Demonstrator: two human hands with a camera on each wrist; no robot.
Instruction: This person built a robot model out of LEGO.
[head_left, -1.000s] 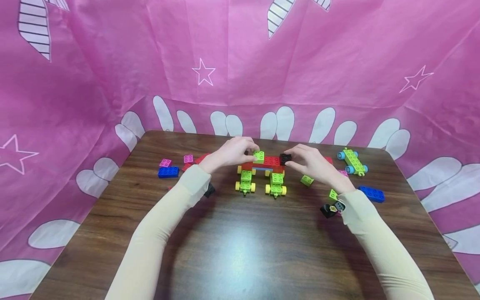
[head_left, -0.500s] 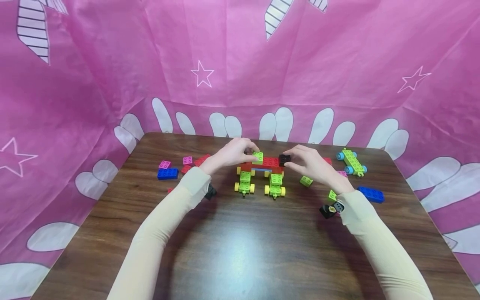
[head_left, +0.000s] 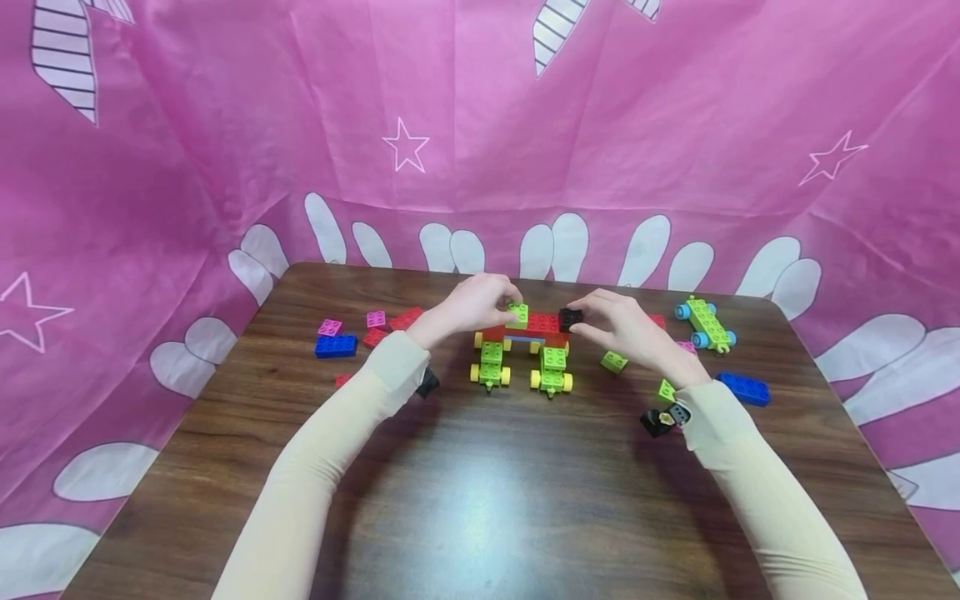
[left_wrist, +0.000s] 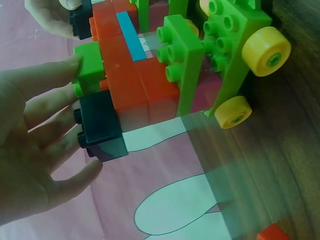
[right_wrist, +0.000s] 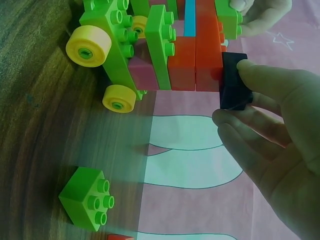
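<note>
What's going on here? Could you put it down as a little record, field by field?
setting: wooden table with pink cloth behind
build: red bridge on two green wheeled cars
left hand: pinches green brick on the bridge's left end
right hand: pinches black brick on its right end
loose: blue bricks, pink ones, a blue-wheeled car

Up close, the left hand [left_wrist: 30, 155] fills the picture from nine to seven o'clock, its fingers [left_wrist: 50, 75] curled against a small green brick [left_wrist: 90, 62] and a black brick [left_wrist: 100, 127] on the end of an orange-red block [left_wrist: 132, 75]. A light blue strip [left_wrist: 131, 30] runs along that block toward twelve. At two o'clock a green wheeled chassis [left_wrist: 235, 40] with yellow wheels [left_wrist: 265, 47] meets the wooden table [left_wrist: 280, 165]. At eleven, another hand [left_wrist: 50, 17] holds a second black brick [left_wrist: 80, 17].
</note>
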